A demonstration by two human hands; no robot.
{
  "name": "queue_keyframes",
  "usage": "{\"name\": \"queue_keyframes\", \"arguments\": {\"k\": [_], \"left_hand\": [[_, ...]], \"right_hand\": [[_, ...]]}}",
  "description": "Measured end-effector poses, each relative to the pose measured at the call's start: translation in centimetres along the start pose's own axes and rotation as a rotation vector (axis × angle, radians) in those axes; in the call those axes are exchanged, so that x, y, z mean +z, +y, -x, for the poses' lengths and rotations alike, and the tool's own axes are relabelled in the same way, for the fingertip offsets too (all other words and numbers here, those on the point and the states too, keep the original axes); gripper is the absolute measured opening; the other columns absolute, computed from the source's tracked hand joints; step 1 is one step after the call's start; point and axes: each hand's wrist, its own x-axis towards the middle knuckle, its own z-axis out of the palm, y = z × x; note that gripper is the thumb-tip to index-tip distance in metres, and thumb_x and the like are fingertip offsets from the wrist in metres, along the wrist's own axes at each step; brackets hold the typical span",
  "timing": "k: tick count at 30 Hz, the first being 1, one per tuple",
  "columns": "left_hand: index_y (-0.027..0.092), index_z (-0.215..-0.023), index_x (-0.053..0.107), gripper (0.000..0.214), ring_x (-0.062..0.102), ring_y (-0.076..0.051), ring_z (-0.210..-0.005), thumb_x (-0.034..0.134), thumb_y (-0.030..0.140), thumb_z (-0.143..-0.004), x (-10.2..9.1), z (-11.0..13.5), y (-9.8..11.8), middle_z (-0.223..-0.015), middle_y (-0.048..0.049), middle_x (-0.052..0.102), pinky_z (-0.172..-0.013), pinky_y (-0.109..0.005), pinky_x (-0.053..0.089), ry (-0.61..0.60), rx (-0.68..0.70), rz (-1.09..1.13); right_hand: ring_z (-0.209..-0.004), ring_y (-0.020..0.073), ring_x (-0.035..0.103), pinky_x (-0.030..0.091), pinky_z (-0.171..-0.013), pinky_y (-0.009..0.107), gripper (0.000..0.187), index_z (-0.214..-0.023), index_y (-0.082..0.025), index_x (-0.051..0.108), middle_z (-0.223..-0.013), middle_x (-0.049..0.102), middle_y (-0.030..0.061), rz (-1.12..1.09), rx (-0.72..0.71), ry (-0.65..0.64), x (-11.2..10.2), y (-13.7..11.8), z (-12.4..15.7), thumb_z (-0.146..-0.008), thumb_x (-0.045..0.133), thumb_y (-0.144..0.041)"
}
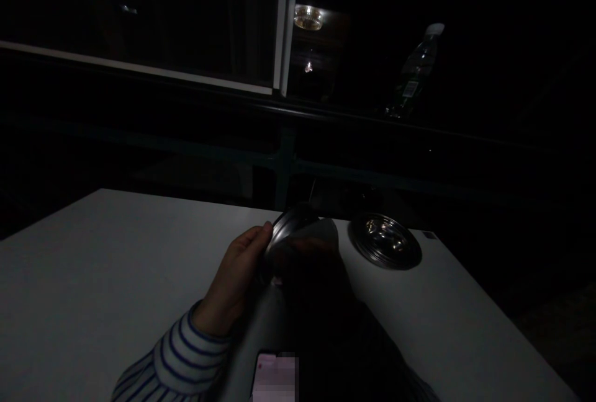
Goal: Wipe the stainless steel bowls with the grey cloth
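Metal dish (283,232) slants away rightward lengthwise, left fingers (257,243) clasping it, right fingers (310,245) too dark to judge.

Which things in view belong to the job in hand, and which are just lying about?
Part of the job:
Metal dish, held in the left hand
Grey piece, perhaps cloth, at the shadowed right hand
Dish stack, probably, being similar metal

Apparently just lying about:
Phone, at the picture's bottom edge
White-capped bottle, beyond the table
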Motion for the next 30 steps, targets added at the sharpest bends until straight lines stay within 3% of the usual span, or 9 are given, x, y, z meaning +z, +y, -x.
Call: {"name": "queue_keyframes", "arguments": {"k": [4,11,14,18,24,30], "left_hand": [[0.015,-0.082,0.063,0.029,0.059,-0.014,-0.059,0.059,0.042,-0.075,0.1,0.2,0.3,-0.065,-0.0009,0.064,-0.056,-0.024,0.044,-0.066,-0.041,0.011],[0.016,-0.077,0.066,0.025,0.056,-0.012,-0.057,0.060,0.040,-0.075,-0.4,0.0,0.4,-0.063,-0.0010,0.065,-0.059,-0.023,0.044,-0.193,-0.080,-0.033],[0.016,-0.080,0.067,0.024,0.058,-0.013,-0.062,0.061,0.038,-0.074,-0.4,0.0,0.5,-0.068,-0.0016,0.066,-0.064,-0.023,0.045,-0.214,-0.046,-0.082],[0.016,-0.080,0.066,0.026,0.057,-0.013,-0.062,0.057,0.040,-0.077,0.1,-0.1,0.4,-0.067,-0.0005,0.065,-0.062,-0.023,0.044,-0.078,-0.002,-0.061],[0.015,-0.060,0.062,0.035,0.050,-0.010,-0.048,0.060,0.048,-0.071,0.1,-0.1,0.0,-0.049,0.0033,0.055,-0.049,-0.021,0.037,0.093,0.048,-0.153],[0.014,-0.053,0.058,0.038,0.044,-0.009,-0.043,0.063,0.049,-0.068,0.4,0.1,0.0,-0.043,0.0038,0.050,-0.045,-0.020,0.033,0.150,0.102,-0.199]], "right_hand": [[-0.104,0.0240,0.048,0.039,-0.085,0.042,0.032,-0.114,-0.013,0.048,-0.109,0.056,0.0118,-0.001,0.075,0.128,-1.2,2.0,-0.2,-0.087,0.043,-0.030],[-0.097,0.0212,0.050,0.040,-0.080,0.039,0.026,-0.109,-0.021,0.053,-0.104,0.059,0.0055,0.023,-0.007,-0.027,-0.3,0.6,0.1,-0.085,0.045,-0.026],[-0.099,0.0222,0.049,0.041,-0.081,0.039,0.027,-0.110,-0.019,0.052,-0.109,0.057,0.0084,0.019,0.038,0.034,-0.7,1.4,0.1,-0.086,0.044,-0.028],[-0.105,0.0226,0.048,0.041,-0.086,0.040,0.029,-0.113,-0.015,0.050,-0.111,0.055,0.0117,-0.009,0.120,0.097,-0.9,2.3,0.2,-0.087,0.043,-0.027],[-0.092,0.0199,0.054,0.042,-0.078,0.037,0.026,-0.110,-0.023,0.053,-0.097,0.061,0.0049,0.018,-0.040,0.056,1.2,0.5,0.7,-0.086,0.047,-0.029],[-0.093,0.0206,0.050,0.042,-0.077,0.036,0.023,-0.104,-0.016,0.052,-0.102,0.057,0.0098,-0.003,0.159,0.150,-1.8,2.7,-0.2,-0.090,0.037,-0.025]]}}
